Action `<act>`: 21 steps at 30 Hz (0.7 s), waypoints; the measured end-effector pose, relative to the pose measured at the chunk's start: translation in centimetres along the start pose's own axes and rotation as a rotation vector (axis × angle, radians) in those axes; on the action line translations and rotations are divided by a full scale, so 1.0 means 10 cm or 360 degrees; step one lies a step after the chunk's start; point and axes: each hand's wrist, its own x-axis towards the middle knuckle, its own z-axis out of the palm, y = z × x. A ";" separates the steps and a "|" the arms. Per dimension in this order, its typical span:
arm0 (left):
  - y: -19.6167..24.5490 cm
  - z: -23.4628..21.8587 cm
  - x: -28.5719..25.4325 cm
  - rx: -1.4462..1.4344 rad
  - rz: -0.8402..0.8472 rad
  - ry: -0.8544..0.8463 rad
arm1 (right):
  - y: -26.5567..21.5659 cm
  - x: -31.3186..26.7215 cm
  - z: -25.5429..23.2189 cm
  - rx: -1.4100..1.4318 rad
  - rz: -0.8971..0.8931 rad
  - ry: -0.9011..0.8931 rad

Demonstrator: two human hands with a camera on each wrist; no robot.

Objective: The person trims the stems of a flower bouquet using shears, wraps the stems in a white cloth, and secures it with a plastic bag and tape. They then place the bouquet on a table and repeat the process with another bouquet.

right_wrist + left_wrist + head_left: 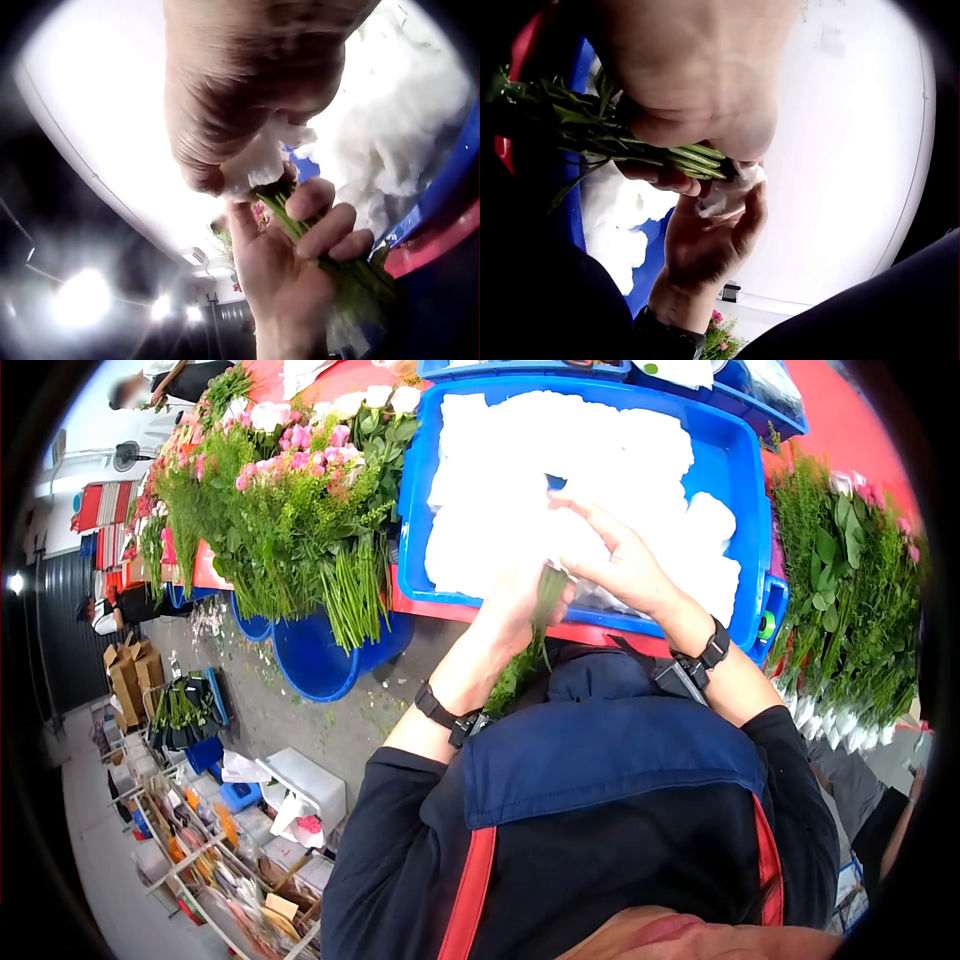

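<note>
My left hand point(508, 608) grips a bundle of green stems point(548, 598), its fingers curled round them just behind the cut ends. At those ends sits a soft white cotton-like wad point(259, 159). My right hand point(640, 572) pinches this wad between thumb and fingers, right against the stems in both wrist views. The leafy part of the bundle points down toward my body, largely hidden behind the left hand and forearm. Both hands are over the near side of a blue tray point(412, 490) filled with white cotton-like clumps point(600, 445).
Bunches of pink and white flowers point(290, 500) lie left of the tray, their stems hanging over the edge above a blue bucket point(318, 660). More bunches point(840, 590), with white-wrapped stem ends point(835, 722), lie to the right. Another blue bin point(775, 410) stands behind on the red tabletop point(845, 420).
</note>
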 end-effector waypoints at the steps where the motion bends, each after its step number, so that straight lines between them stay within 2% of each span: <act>1: -0.01 0.04 0.01 -0.0001 -0.0015 -0.0008 | 0.04 0.01 0.05 0.0217 0.0078 0.0079; 3: -0.01 0.14 -0.01 0.0001 -0.0046 -0.0018 | 0.12 0.00 0.14 0.0658 0.0230 0.0237; 6: 0.06 0.15 -0.03 -0.0166 -0.0066 -0.0133 | 0.16 0.02 0.04 0.0810 0.0670 0.0125; 9: 0.05 0.06 -0.02 -0.0307 -0.0052 -0.0173 | 0.05 0.06 -0.03 0.0624 0.0713 -0.0018; 10: 0.03 0.03 -0.01 -0.0350 -0.0048 -0.0169 | 0.10 0.05 -0.03 0.0648 0.0632 0.0011; 13: 0.01 0.05 -0.02 -0.0363 0.0013 0.0089 | 0.26 0.00 0.07 0.0793 0.0415 0.0094; 15: -0.01 0.05 0.03 -0.0333 0.0007 0.0038 | 0.22 -0.04 0.23 0.0987 0.0281 0.0152; 16: -0.03 0.06 0.05 -0.0316 -0.0001 0.0014 | 0.19 -0.05 0.28 0.1014 0.0330 0.0222; 19: -0.06 0.12 0.06 -0.0187 0.0084 0.0045 | 0.19 -0.01 0.21 0.1003 0.0786 0.0209; 21: -0.02 0.10 0.06 -0.0170 0.0073 -0.0058 | 0.25 0.01 0.28 0.0982 0.0733 0.0343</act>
